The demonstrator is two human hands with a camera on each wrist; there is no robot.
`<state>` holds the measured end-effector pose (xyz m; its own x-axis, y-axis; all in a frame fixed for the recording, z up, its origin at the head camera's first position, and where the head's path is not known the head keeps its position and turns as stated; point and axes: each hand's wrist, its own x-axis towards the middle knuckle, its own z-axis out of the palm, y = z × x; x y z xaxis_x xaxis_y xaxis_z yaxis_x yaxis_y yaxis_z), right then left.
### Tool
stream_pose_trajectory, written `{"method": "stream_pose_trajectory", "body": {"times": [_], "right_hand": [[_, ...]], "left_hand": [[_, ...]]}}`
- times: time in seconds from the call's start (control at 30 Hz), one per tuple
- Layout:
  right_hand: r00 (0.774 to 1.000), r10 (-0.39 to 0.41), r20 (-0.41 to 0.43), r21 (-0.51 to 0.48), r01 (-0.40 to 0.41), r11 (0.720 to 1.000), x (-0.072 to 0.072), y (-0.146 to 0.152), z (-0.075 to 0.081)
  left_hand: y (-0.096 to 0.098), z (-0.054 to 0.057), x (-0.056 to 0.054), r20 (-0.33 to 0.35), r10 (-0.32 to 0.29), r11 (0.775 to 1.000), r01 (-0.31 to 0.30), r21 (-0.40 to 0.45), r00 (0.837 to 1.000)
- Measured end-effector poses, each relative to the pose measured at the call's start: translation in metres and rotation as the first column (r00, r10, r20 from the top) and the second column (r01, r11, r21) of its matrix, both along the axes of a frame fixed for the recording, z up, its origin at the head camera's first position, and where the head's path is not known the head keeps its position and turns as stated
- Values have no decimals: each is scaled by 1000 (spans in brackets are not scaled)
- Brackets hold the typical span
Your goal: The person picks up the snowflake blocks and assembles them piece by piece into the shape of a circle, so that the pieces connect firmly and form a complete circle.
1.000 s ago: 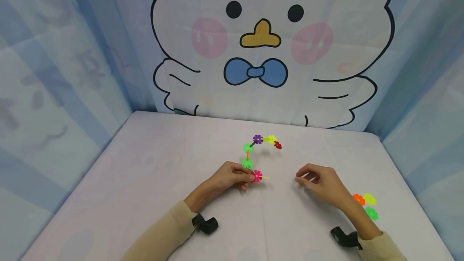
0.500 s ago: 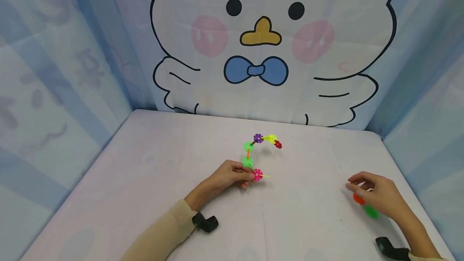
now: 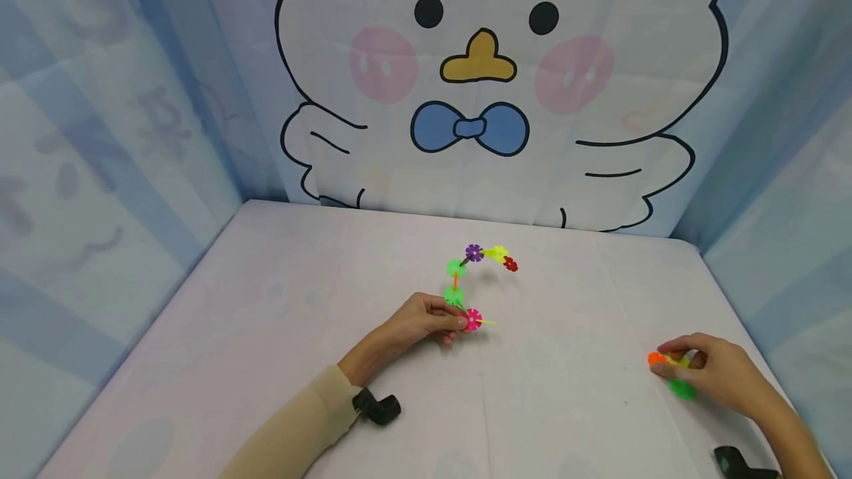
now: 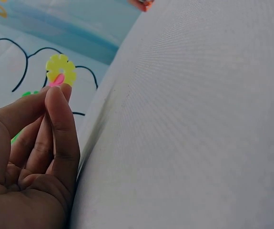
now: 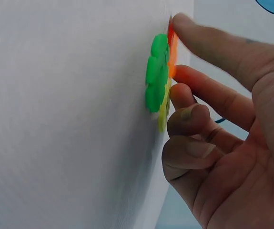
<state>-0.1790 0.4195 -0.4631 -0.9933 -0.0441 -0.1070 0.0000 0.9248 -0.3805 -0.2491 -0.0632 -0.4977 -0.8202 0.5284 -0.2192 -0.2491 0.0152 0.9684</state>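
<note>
My left hand (image 3: 426,320) pinches a pink snowflake disc (image 3: 474,319) at the near end of a curved chain of interlocking plastic discs. A yellow disc (image 4: 60,69) is slotted into the pink one and juts to the right, edge-on in the head view. Beyond the hand, the chain runs through green discs (image 3: 455,296), a purple disc (image 3: 474,253) and a yellow disc (image 3: 499,253) to a red disc (image 3: 510,264). At the table's right, my right hand (image 3: 719,375) pinches an orange disc (image 5: 173,57) between thumb and index fingertips at its opposite edges.
Beside the orange disc lie a loose green disc (image 3: 682,389) and a loose yellow disc (image 5: 162,117), partly hidden by the right hand. The white-covered table (image 3: 559,405) meets a printed cloth backdrop (image 3: 479,183) at the back, with blue cloth on both sides.
My right hand has moved from the middle right of the table to the loose discs at the right, its fingers now on the orange one. The left hand and the chain have stayed put.
</note>
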Motion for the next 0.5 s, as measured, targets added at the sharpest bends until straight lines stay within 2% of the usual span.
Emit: {"method": "stream_pose_trajectory", "body": {"times": [0.27,0.5], "right_hand": [[1000,3,10,-6,-3,1000,-1,-3,0],[998,55,-20,-47,-56,997,-3,-9,5]], "left_hand": [[1,-1,0,-8,-2,1000,2,4,1000],[1,0,0,-7,-2,1000,2,4,1000]]}}
